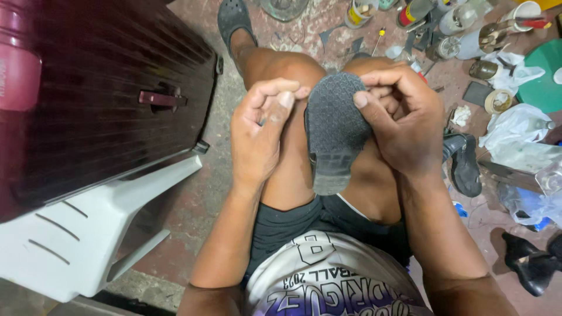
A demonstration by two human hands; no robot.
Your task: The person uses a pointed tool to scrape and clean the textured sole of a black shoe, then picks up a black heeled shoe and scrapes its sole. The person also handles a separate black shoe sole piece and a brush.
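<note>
The person is sitting low and holding a dark shoe [335, 131] sole-up over the knees, toe end pointing away from the body and heel toward the lap. The sole is showing a fine diamond tread across the broad forefoot, grey and dusty, narrowing to a worn, ridged heel block with scuffed pale edges. The right hand [404, 126] is wrapping the shoe's far side, its grip clamped on the shoe with the thumb pressing flat on the tread near the toe. The left hand [260, 134] is pinching the opposite rim, fingertips closed on the sole's edge. A maroon suitcase [99, 99] is lying on a white plastic chair [88, 234] just beside the left arm. On the floor [205, 193] to the right, another black shoe [465, 164], cans, and crumpled plastic bags [518, 131] are lying scattered.
</note>
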